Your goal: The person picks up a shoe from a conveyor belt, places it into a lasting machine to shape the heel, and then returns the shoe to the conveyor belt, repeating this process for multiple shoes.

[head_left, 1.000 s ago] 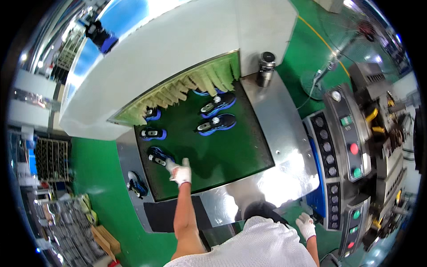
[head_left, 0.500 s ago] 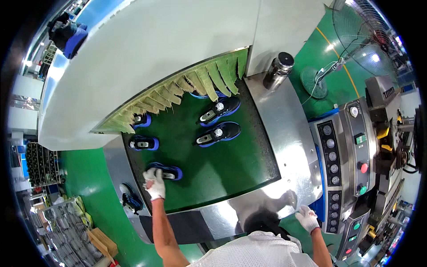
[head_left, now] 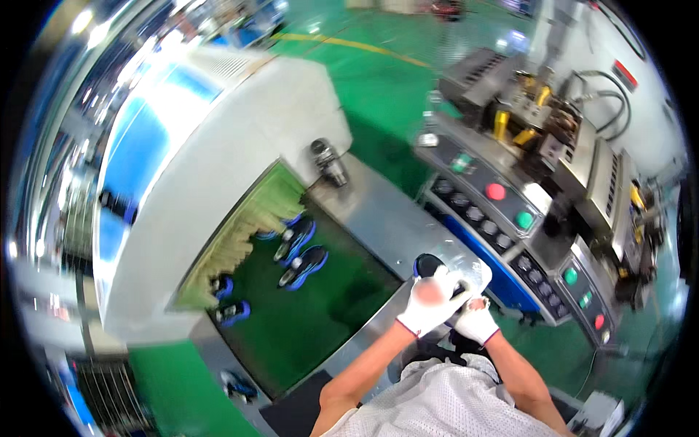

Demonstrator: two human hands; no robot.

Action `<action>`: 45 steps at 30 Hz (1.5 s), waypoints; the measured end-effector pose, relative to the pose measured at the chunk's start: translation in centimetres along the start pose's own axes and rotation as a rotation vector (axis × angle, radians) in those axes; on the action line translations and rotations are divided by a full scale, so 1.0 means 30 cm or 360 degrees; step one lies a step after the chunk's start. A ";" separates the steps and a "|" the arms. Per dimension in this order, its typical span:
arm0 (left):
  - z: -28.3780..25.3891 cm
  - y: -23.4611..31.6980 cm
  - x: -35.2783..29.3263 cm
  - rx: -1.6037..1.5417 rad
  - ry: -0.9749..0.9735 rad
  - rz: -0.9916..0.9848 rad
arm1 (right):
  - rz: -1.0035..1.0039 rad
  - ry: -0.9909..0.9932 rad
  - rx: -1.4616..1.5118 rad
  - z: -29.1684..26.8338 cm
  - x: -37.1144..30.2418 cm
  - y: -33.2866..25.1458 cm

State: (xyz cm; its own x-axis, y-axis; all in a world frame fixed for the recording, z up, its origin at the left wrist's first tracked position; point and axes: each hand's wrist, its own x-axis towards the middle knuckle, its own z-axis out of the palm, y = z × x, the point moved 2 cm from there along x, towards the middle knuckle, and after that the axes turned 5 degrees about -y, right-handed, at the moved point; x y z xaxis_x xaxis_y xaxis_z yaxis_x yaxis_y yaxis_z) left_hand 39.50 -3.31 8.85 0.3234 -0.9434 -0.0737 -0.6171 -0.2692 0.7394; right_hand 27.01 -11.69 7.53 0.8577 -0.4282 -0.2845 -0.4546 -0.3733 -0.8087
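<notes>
My left hand (head_left: 431,300), in a white glove, is closed on a dark shoe with blue at its sole (head_left: 427,264), over the steel edge at the right of the belt. The glove hides most of this shoe. Close beside it, my right hand (head_left: 477,322) is gloved too, with its fingers curled in toward the shoe. What those fingers grip, if anything, is hidden. On the green belt (head_left: 313,324), black shoes with blue soles (head_left: 304,267) lie near the strip curtain (head_left: 244,237), and another black-and-blue shoe (head_left: 233,313) lies at the belt's left side.
A steel flask (head_left: 330,162) stands on the metal border by the white machine housing (head_left: 226,146). To the right is a machine with a button panel (head_left: 502,200), gauges and yellow parts. Another shoe (head_left: 239,386) sits on the left border.
The view has swung right toward the button panel. My left hand has left the shoe at the belt's left and come across to my right hand, now holding a shoe.
</notes>
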 end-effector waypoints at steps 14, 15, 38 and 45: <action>0.367 0.910 0.598 -0.0532 -0.0008 0.0917 | -0.0353 0.1256 0.2445 -0.692 -0.925 0.405; 0.437 0.969 0.642 -0.0660 -0.0096 0.0949 | -0.0503 0.1347 0.2387 -0.748 -0.954 0.405; 1.458 1.308 1.732 -0.0376 -0.0473 0.0034 | 0.0464 0.2134 0.1008 -0.736 -1.207 0.808; 1.006 1.421 1.334 -0.0619 -0.0714 0.0362 | 0.0531 0.2080 -0.0142 -1.160 -1.083 0.802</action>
State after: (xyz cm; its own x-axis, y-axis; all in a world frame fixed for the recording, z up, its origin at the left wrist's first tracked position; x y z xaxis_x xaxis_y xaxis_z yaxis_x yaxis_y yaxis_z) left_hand 4.49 -58.38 17.24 -0.1691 -0.9808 -0.0970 -0.3021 -0.0421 0.9523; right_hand -20.16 -35.39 15.24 -0.1275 -0.9529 0.2753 -0.6516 -0.1288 -0.7476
